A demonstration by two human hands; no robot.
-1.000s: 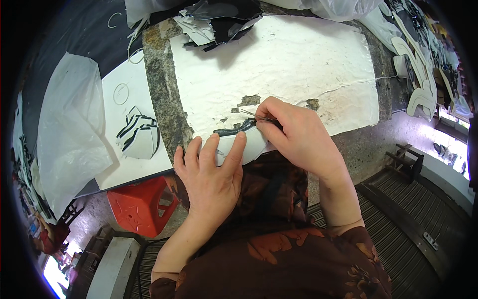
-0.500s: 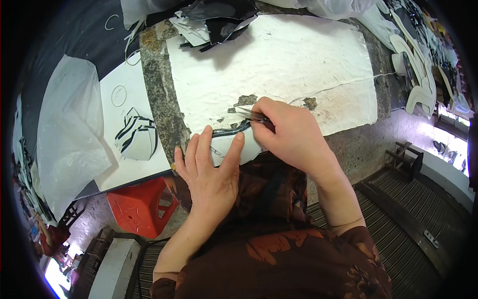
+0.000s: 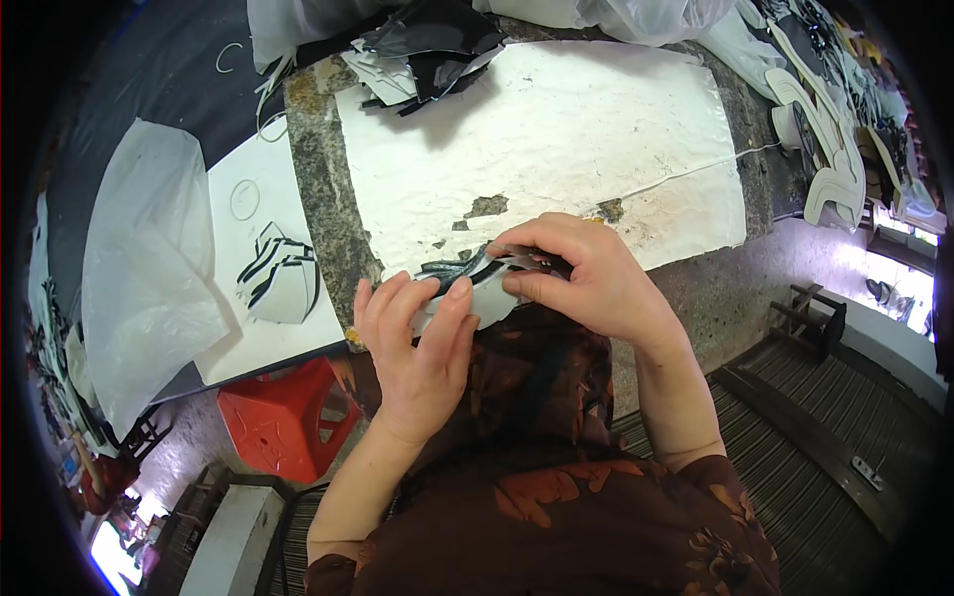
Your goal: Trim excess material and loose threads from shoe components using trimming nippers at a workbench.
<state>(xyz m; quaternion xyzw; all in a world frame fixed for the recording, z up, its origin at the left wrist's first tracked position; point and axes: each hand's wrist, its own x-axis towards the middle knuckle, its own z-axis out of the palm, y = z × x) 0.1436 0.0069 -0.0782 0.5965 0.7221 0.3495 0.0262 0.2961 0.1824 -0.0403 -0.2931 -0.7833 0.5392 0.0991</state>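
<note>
At the near edge of the white work sheet is a thin, pale grey-white cut piece (image 3: 489, 298) with a glossy black strip (image 3: 447, 271) along its far edge. My left hand (image 3: 415, 343) grips its left part, thumb on the near side and fingertips by the black strip. My right hand (image 3: 586, 278) pinches its right end between thumb and forefinger. A dark, slim metal tool (image 3: 537, 260) is tucked within the right hand; fingers cover most of it, so its kind is unclear.
A stack of black and white pieces (image 3: 427, 55) lies at the back. More black-edged pieces (image 3: 283, 273) sit on a white board at left, beside a translucent plastic sheet (image 3: 149, 268). A white cord (image 3: 686, 172) crosses the sheet. A red stool (image 3: 283, 422) stands below left.
The cut piece has been lifted and tilted off the sheet. My left hand has gone from lying flat to gripping it. The tool's pointed tip has turned away from the strip.
</note>
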